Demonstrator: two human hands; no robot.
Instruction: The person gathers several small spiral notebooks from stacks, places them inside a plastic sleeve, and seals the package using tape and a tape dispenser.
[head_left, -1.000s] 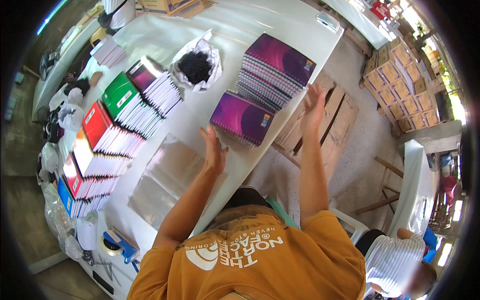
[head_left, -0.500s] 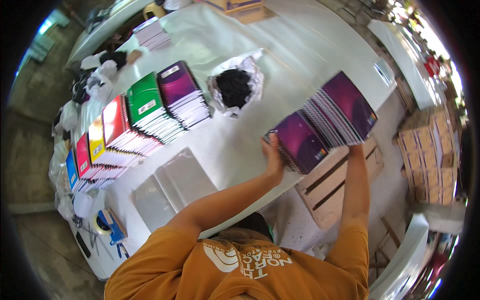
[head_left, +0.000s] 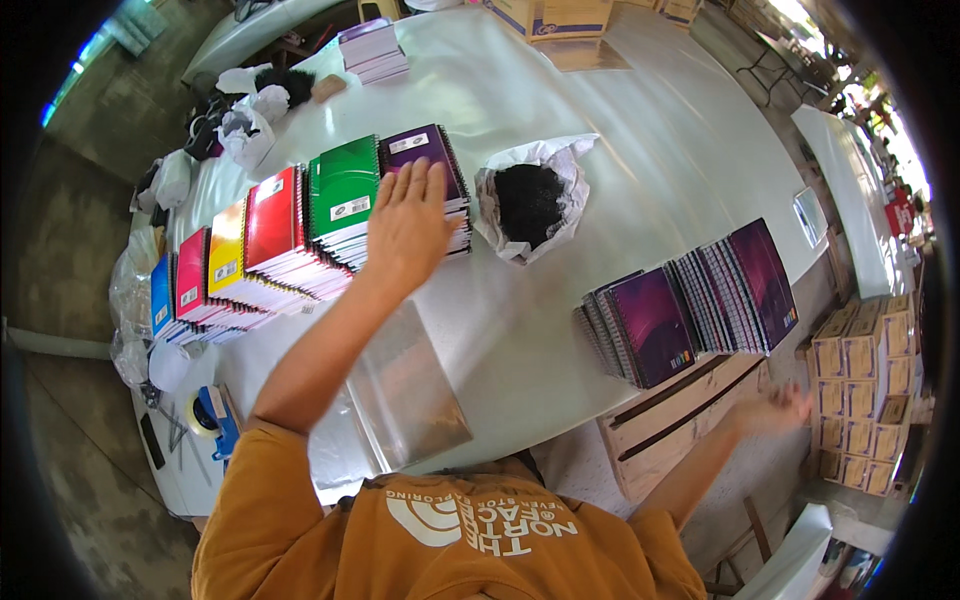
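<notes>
Lifted off the purple notebooks (head_left: 652,315) since the earlier frame, the left hand (head_left: 408,225) is now seen over the purple stack (head_left: 408,143) and the edge of the green stack (head_left: 343,185). It is held flat, fingers extended and nothing grasped; whether a cover is touched cannot be told. The right hand (head_left: 770,412) has likewise been taken away and is blurred out past the worktop (head_left: 520,330); its fingers appear parted and nothing is seen in it.

With no hand set against them, the purple notebooks could be tipped or slid toward the wooden pallet (head_left: 685,415) below, since they are leaned in a loose row right at the near edge. By a low sweep of the left hand, top copies could also be nudged out of the purple stack, or the paper bag (head_left: 572,165) of black material just beside it be upset.

Dark purple covers are marked by a lighter magenta sweep and a small multicoloured emblem; ridged coil bindings are shown along the row's middle.
</notes>
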